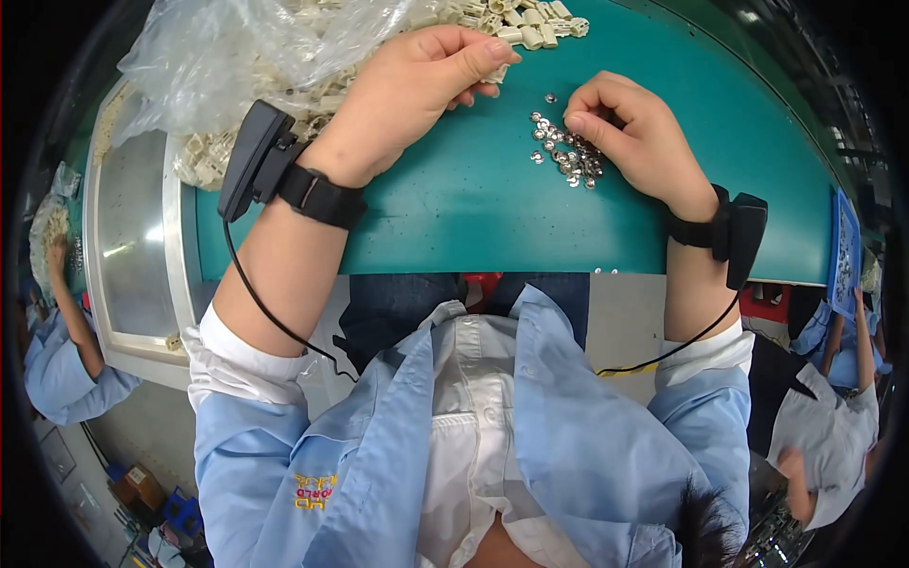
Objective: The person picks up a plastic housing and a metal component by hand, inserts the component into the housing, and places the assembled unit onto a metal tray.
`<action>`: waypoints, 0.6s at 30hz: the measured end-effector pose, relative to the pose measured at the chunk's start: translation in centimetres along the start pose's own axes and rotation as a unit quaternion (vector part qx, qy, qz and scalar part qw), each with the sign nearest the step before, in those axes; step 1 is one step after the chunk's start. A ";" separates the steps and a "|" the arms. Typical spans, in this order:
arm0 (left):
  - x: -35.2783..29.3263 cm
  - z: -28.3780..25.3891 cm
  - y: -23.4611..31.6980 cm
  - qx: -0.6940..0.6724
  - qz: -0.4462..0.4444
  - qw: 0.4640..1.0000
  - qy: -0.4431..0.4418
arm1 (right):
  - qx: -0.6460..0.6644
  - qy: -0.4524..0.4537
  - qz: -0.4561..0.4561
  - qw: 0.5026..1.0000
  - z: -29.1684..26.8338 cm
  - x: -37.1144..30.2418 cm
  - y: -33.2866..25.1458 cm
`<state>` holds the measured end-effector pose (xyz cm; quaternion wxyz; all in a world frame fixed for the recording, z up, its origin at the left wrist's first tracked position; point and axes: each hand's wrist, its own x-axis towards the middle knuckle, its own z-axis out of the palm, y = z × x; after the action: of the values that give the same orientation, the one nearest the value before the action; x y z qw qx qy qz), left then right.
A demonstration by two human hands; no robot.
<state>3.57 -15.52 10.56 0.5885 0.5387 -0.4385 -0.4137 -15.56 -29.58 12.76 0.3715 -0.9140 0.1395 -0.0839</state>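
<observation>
My left hand point(412, 90) is raised above the green tabletop, thumb and fingers closed on a small cream plastic part point(499, 72), most of it covered by the fingers. To its right lies a loose pile of small shiny metal pieces point(566, 156), round and button-like. My right hand point(642, 137) rests at the right side of this pile with thumb and forefinger pinched together. Whatever sits between those fingertips is hidden. Beyond my left hand, many similar cream plastic parts point(540, 26) spread across the far table.
A clear plastic bag point(237, 62) covers part of the cream heap at the far left. Left of the green table point(454, 222) stands a pale-framed panel point(173, 227). A blue tray point(843, 251) is at the right edge. Other people work on both sides. Cabled black devices are strapped to my wrists.
</observation>
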 end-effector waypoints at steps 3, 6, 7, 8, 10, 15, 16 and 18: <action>-1.0 0.2 1.2 -0.002 -0.034 0.999 -0.004 | 0.064 0.012 -0.001 0.998 0.1 -0.2 0.6; -1.0 0.5 1.0 -0.003 -0.047 0.999 -0.012 | 0.142 0.024 0.013 0.989 0.3 -0.4 1.3; -1.1 0.4 0.9 -0.001 -0.043 0.999 -0.017 | 0.145 0.030 0.015 0.989 0.5 -0.4 1.1; -1.1 0.5 0.9 0.001 -0.040 0.999 -0.022 | 0.147 0.037 0.017 0.988 0.6 -0.4 1.0; -1.3 0.5 0.7 0.000 -0.040 0.999 -0.020 | 0.150 0.043 0.019 0.987 0.6 -0.4 0.9; -1.4 0.8 0.8 -0.002 -0.040 0.999 -0.024 | 0.173 0.000 0.037 0.984 0.1 -0.5 1.4; -1.4 0.9 0.8 -0.003 -0.043 0.999 -0.026 | 0.189 0.007 0.014 0.982 0.2 -0.5 1.7; -1.4 0.9 0.7 -0.008 -0.042 0.999 -0.030 | 0.206 0.014 -0.008 0.978 0.3 -0.4 1.5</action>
<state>2.28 -14.33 11.21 0.5611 0.5394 -0.4300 -0.4576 -16.20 -30.30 11.43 0.5495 -0.8176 0.1167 -0.1263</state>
